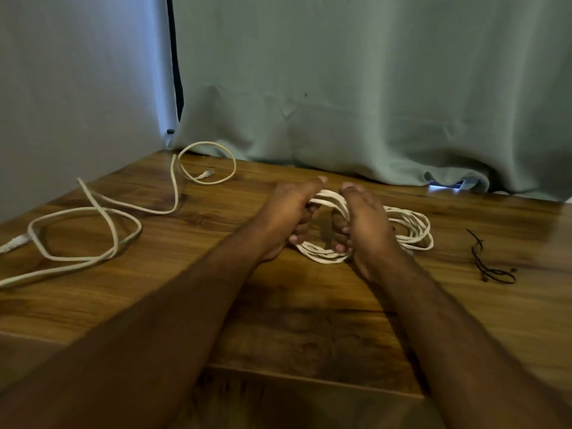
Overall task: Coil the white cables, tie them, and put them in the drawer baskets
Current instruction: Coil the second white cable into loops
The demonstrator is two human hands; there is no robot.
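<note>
A coiled white cable (408, 230) lies on the wooden table (278, 320) at the middle. My left hand (288, 215) grips the coil's left part, fingers curled under the strands. My right hand (362, 224) grips the same coil just to the right, fingers curled round several strands. A second white cable (102, 218) lies loose and uncoiled across the table's left side, one plug (206, 174) near the back and another plug (14, 243) at the left edge.
Thin black ties (489, 264) lie on the table to the right of the coil. A pale green curtain (371, 88) hangs behind the table, and a grey wall (77, 88) stands at the left. A bright object (445, 185) shows under the curtain's hem.
</note>
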